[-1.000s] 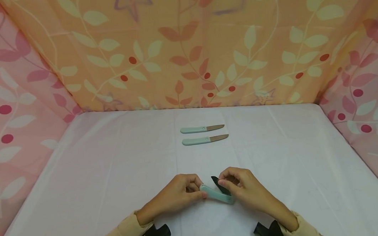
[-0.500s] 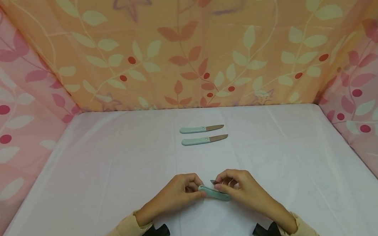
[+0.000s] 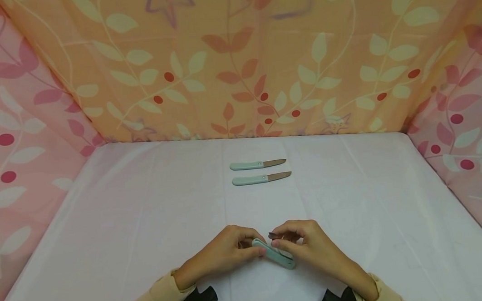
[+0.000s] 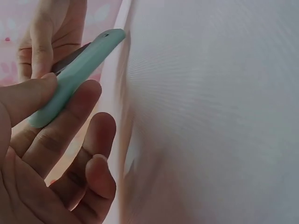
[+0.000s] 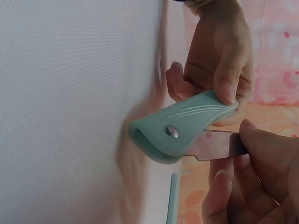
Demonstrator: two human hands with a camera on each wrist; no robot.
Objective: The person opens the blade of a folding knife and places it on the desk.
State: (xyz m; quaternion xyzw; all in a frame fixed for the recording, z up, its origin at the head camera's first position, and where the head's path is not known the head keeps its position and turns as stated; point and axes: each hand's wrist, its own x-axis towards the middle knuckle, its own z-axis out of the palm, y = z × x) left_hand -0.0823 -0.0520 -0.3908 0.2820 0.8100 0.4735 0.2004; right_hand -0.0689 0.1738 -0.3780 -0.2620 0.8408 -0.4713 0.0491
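Note:
A folding knife [image 3: 274, 254] with a mint-green handle is held above the white table, between the two hands. My left hand [image 3: 229, 247] pinches the end of its handle between thumb and fingers; the other fingers curl loosely in the left wrist view. My right hand [image 3: 304, 239] pinches the blade [image 5: 217, 145] near its tip. In the right wrist view the blade stands partway out of the handle at a narrow angle, with a silver rivet [image 5: 171, 131] at the pivot end. Fingers hide most of the blade in the head view.
Two more mint-handled knives, a far knife [image 3: 258, 164] and a nearer knife [image 3: 261, 179], lie side by side on the white table [image 3: 165, 195], blades out and pointing right. Patterned cloth [image 3: 236, 64] walls the back and both sides.
The knife's pivot end has swung down toward the person, tilting the handle more. My right hand has shifted slightly down and left with the blade. The two knives on the table have not moved.

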